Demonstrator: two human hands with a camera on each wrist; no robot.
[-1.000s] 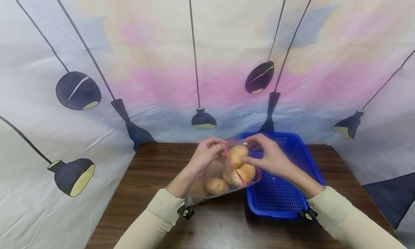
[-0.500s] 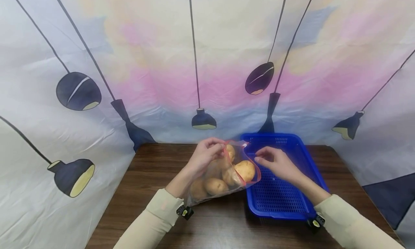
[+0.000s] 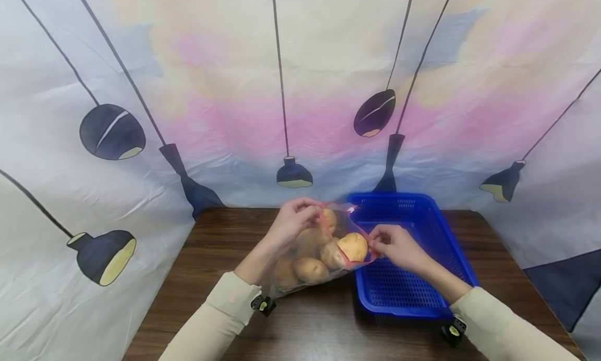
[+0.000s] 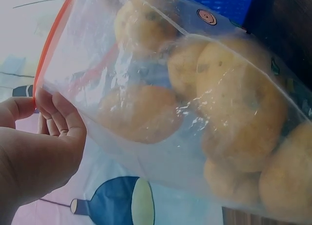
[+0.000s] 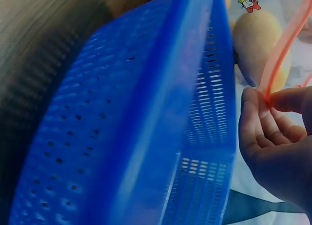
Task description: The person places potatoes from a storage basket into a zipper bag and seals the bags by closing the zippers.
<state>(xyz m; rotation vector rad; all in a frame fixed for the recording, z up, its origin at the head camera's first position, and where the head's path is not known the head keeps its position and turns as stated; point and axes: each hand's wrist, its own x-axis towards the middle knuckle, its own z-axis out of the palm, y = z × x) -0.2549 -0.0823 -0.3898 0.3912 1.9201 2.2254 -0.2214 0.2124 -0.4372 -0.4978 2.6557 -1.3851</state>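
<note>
A clear zip bag with a red zip edge, full of several potatoes, leans over the table with its mouth toward the basket. At the far side of the mouth, my left hand pinches the red edge between thumb and fingers. Across from it, my right hand pinches the near-right part of that red strip. One potato lies right in the mouth, beside the right fingertips. Through the plastic, other potatoes are heaped toward the bag's closed end.
A blue perforated basket stands right of the bag, under my right hand and forearm; the bag's mouth overlaps its left rim. The brown wooden table ends at a cloth backdrop printed with lamps.
My right hand leaves the upper potato at the bag's mouth, draws back right, then comes in and pinches the red edge. That potato sits deeper inside. My left hand keeps its pinch.
</note>
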